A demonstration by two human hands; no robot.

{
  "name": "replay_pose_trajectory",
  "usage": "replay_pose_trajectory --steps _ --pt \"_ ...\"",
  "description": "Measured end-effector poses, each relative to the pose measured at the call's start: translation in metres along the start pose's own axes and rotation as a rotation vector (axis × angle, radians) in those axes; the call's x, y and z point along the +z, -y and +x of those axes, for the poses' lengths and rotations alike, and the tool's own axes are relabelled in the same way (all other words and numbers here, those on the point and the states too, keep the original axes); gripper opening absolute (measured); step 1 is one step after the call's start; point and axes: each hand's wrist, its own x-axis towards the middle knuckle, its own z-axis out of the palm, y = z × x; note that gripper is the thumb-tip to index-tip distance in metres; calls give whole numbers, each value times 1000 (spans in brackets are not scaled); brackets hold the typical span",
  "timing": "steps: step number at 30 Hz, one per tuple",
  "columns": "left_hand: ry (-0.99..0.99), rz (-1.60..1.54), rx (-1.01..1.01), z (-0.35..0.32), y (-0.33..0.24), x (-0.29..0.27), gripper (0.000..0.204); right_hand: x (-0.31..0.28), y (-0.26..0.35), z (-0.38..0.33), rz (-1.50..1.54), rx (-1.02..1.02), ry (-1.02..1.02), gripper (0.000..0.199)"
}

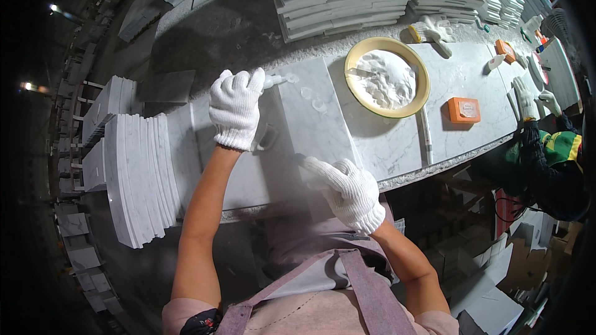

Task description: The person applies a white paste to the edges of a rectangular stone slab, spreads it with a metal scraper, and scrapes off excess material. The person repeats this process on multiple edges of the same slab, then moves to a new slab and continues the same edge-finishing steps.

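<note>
The left hand (236, 108) is closed around a translucent nozzle bottle (272, 80), its tip close to clear blobs (307, 93) on the marble slab (326, 139); the step looks like dispensing. The right hand (347, 193) points over the slab's near part; whether it grips anything, I cannot tell. Further dispensing would call for steady nozzle control. Rightward on the tabletop sits a powder-filled bowl (424, 80).
</note>
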Motion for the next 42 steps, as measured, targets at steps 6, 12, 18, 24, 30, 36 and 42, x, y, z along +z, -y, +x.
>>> replay_pose_trajectory --steps 6,12,18,24,30,36,42 --pt "20 -32 -33 -8 1 2 30 -3 3 0 20 2 15 63" --pt "52 -134 -182 -23 -3 8 53 -7 7 4 4 -23 -32 63" --pt "130 -498 -672 -51 -1 10 48 -15 9 4 93 -90 -108 47" --pt "79 -644 -1069 -73 39 16 48 -28 8 -29 558 452 115 58" --pt "178 -825 -1161 -87 54 38 45 -26 1 -48 513 220 97 80" --pt "91 -791 -1161 -84 49 73 46 -40 4 -55 458 246 226 63" --pt "88 -710 -1154 -83 42 64 43 -56 2 -60 290 226 201 44"
